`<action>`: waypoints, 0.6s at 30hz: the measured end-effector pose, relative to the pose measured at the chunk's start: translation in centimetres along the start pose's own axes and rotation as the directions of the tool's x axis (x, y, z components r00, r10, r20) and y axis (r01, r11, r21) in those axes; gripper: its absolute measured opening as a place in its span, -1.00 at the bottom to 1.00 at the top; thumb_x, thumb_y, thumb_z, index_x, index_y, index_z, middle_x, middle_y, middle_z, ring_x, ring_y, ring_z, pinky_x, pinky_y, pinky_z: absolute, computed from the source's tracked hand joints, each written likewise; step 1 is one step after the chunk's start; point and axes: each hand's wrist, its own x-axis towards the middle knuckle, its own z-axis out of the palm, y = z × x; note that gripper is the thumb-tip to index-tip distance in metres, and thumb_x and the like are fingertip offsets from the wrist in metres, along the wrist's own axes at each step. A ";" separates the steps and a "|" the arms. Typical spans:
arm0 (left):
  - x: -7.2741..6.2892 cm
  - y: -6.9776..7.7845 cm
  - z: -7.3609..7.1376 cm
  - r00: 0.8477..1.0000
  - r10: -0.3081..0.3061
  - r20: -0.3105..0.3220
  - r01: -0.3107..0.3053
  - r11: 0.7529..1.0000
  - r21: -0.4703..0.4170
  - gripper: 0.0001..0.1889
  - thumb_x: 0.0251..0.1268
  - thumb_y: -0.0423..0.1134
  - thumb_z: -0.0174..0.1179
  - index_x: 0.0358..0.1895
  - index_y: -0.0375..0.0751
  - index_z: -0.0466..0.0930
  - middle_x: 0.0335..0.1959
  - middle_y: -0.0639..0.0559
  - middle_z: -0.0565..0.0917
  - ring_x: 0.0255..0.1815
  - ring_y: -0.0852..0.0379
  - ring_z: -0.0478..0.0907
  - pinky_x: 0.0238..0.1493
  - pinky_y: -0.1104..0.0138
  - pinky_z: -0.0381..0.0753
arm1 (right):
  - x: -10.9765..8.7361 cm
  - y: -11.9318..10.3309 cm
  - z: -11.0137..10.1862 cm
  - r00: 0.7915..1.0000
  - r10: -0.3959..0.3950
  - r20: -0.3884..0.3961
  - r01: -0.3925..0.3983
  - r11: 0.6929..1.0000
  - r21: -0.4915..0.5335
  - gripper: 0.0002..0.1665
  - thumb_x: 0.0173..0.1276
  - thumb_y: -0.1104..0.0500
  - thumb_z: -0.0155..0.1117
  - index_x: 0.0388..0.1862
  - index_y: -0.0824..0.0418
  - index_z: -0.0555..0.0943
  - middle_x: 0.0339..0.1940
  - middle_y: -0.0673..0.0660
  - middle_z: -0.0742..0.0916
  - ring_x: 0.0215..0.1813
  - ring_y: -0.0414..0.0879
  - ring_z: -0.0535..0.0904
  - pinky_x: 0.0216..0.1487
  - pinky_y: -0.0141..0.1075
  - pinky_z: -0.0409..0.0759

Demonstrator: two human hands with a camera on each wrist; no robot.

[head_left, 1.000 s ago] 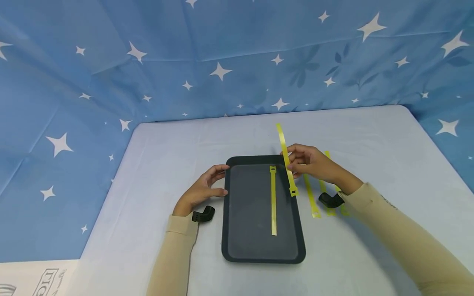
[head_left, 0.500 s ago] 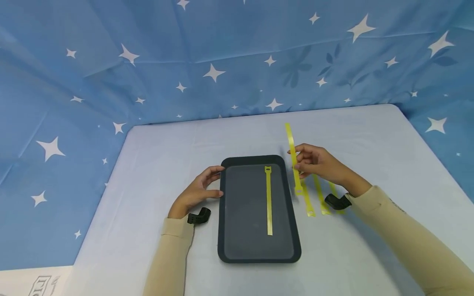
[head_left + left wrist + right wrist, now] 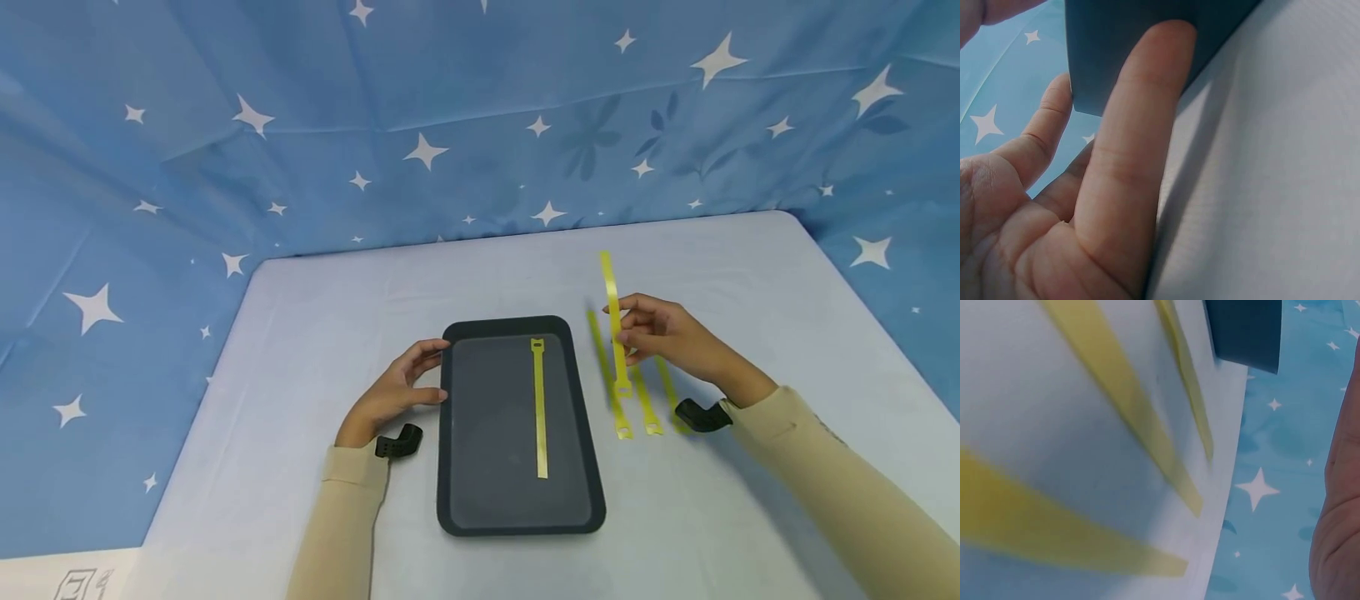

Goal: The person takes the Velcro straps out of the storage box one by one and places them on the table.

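Observation:
My right hand (image 3: 663, 337) pinches a yellow hook-and-loop cable tie (image 3: 611, 287) by its middle, slotted head down, over the table to the right of a dark grey tray (image 3: 446, 467). Beneath and beside that hand lie several more yellow cable ties (image 3: 647, 408), partly hidden by it. Another yellow cable tie (image 3: 540, 408) lies lengthwise in the tray, head at the far end. My left hand (image 3: 393, 387) touches the tray's left side with thumb and fingertips. In the left wrist view, the thumb (image 3: 1132, 144) presses flat against the tray wall (image 3: 1100, 56).
A white cloth (image 3: 315, 317) covers the table, which ends at a blue star-patterned curtain (image 3: 480, 100). Printed white material (image 3: 75, 575) shows at the lower left. In the right wrist view, the tray's corner (image 3: 1244, 337) stands beyond the yellow cable ties (image 3: 1116, 394).
My right hand has carried its cable tie rightward, away from the tray's right rim to above the loose ones. The left hand stays at the tray's side. The head view has shifted slightly.

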 end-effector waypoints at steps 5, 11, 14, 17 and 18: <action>0.0 0.0 0.1 1.000 -0.003 -0.001 0.003 1.000 -0.004 -0.15 0.30 -0.44 0.42 0.64 -0.32 0.24 0.67 -0.27 0.28 0.71 -0.25 0.14 0.64 -0.17 0.06 | -0.7 0.1 -0.6 1.000 0.013 -0.028 -0.014 0.999 -0.036 -0.64 0.65 0.42 0.15 0.32 0.20 0.55 -0.15 0.11 0.72 -0.24 -0.04 0.77 -0.17 -0.17 0.82; 0.0 -0.1 0.1 1.000 0.003 0.001 -0.003 1.000 -0.004 -0.14 0.30 -0.43 0.43 0.64 -0.34 0.23 0.66 -0.30 0.29 0.71 -0.27 0.15 0.64 -0.18 0.06 | -1.4 0.1 -1.3 0.998 0.016 -0.061 -0.019 0.999 -0.050 -0.67 0.64 0.43 0.16 0.30 0.28 0.54 -0.15 0.10 0.72 -0.26 -0.05 0.77 -0.20 -0.17 0.82; 0.0 -0.2 0.0 1.000 0.002 -0.002 -0.002 1.000 -0.007 -0.14 0.28 -0.42 0.43 0.63 -0.34 0.24 0.66 -0.29 0.29 0.71 -0.26 0.14 0.64 -0.18 0.07 | -1.7 0.1 -1.7 0.998 0.010 -0.067 -0.013 0.999 -0.052 -0.62 0.63 0.44 0.17 0.24 0.06 0.61 -0.17 0.11 0.73 -0.26 -0.06 0.77 -0.20 -0.19 0.81; 0.0 -0.2 0.0 1.000 0.005 -0.001 -0.005 1.000 -0.005 -0.14 0.28 -0.42 0.44 0.63 -0.34 0.24 0.65 -0.29 0.30 0.71 -0.26 0.15 0.63 -0.17 0.09 | -2.2 0.1 -2.2 0.998 0.012 -0.069 -0.016 0.998 -0.056 -0.57 0.63 0.44 0.16 0.23 -0.04 0.62 -0.18 0.10 0.73 -0.28 -0.05 0.76 -0.21 -0.20 0.81; 0.0 -0.3 0.0 1.000 0.007 -0.001 -0.007 1.000 -0.003 -0.14 0.28 -0.42 0.43 0.63 -0.34 0.24 0.65 -0.29 0.30 0.71 -0.26 0.15 0.62 -0.17 0.12 | -2.4 0.2 -2.4 0.997 0.016 -0.070 -0.020 0.998 -0.058 -0.57 0.63 0.44 0.16 0.23 -0.03 0.62 -0.18 0.10 0.74 -0.28 -0.05 0.76 -0.21 -0.20 0.81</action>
